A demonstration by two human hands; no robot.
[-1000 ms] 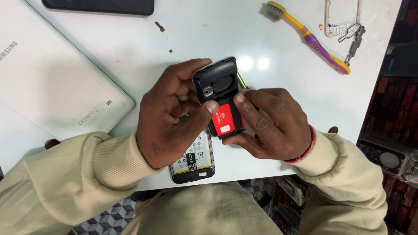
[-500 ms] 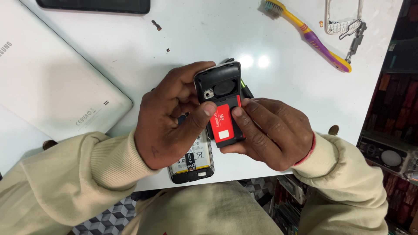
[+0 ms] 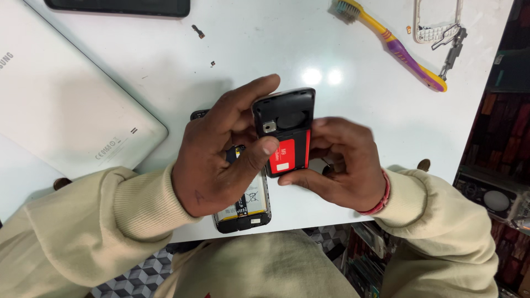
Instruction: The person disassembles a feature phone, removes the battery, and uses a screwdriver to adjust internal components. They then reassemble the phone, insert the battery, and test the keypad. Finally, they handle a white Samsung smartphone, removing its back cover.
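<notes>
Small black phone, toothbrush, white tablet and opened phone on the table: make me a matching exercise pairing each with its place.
Things:
1. small black phone
2. toothbrush
3. white tablet
4. opened phone

Places:
A. flat on the table, under the left hand
B. far right of the table
C. held in both hands, the right hand from the side
D. left side of the table

Pairs: 1-C, 2-B, 3-D, 4-A

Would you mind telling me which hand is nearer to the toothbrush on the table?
Right. The right hand lies below and left of the toothbrush, apart from it; the left hand sits farther left, beyond the small black phone.
</notes>
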